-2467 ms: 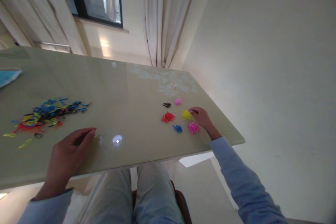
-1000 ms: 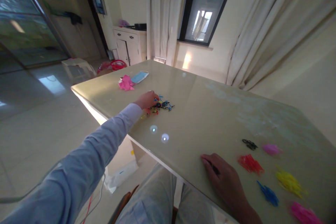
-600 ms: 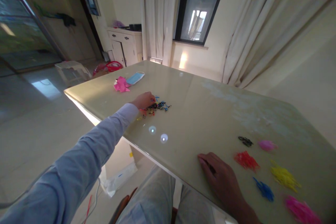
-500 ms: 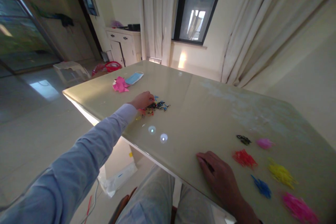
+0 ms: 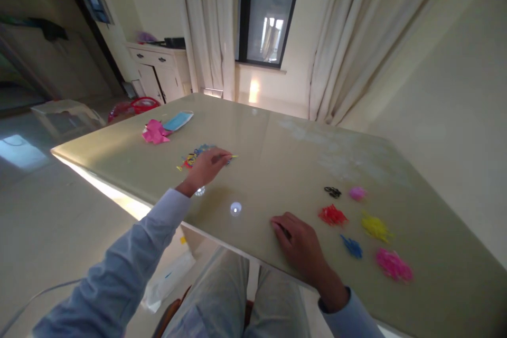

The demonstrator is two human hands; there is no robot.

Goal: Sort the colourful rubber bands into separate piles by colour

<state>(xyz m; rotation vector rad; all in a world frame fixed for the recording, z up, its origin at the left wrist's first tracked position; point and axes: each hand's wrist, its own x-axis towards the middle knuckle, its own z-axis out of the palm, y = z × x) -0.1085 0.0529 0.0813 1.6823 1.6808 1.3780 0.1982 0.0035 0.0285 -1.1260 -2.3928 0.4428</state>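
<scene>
My left hand is closed in a pinch on a small yellow piece, held above the table. Behind and partly under that hand lies a mixed pile of small coloured pieces. My right hand rests on the table near its front edge, fingers curled together; whether anything is between them is hidden. Beyond it are separate heaps: black, light pink, red, yellow, blue and bright pink.
A crumpled pink item and a blue face mask lie at the table's far left. Past the table stand a white cabinet, a stool and a red object. A plastic bag is below.
My left hand has moved right and off the pile, now with a yellow piece in its fingertips. The camera view has turned to the right. My right hand stays on the table.
</scene>
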